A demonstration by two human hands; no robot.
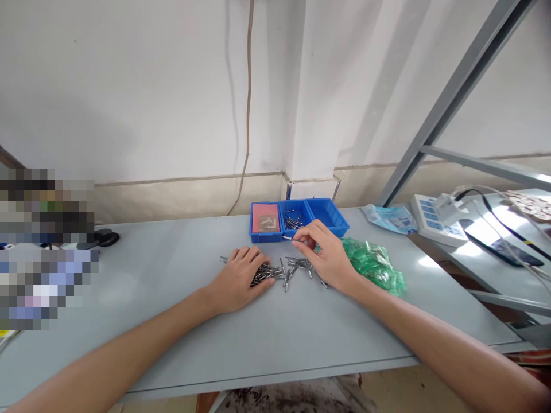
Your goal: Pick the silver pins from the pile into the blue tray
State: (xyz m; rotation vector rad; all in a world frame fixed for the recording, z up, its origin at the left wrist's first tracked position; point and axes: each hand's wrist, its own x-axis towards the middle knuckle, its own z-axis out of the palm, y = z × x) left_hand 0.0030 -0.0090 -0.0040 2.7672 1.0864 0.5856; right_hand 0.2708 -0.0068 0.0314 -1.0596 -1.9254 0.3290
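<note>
My left hand (239,279) lies palm down over a pile of small metal pins (263,275), its fingers lightly bent and its thumb apart. Part of the pile is hidden under that hand. My right hand (326,252) pinches one thin metal pin (287,238) between thumb and forefinger, just in front of the blue bins. More loose pins (297,264) are scattered on the table between the two hands. Behind, the middle blue bin (296,206) contains several pins, while the right blue bin (329,212) shows a bare floor.
The left blue bin (266,236) holds a pink card and a small clear bag of parts. Crumpled green plastic (376,267) lies beside my right forearm. Farther right are a blue-white packet (390,218), a power strip (434,218) and a metal frame (447,115). A person sits at left, blurred.
</note>
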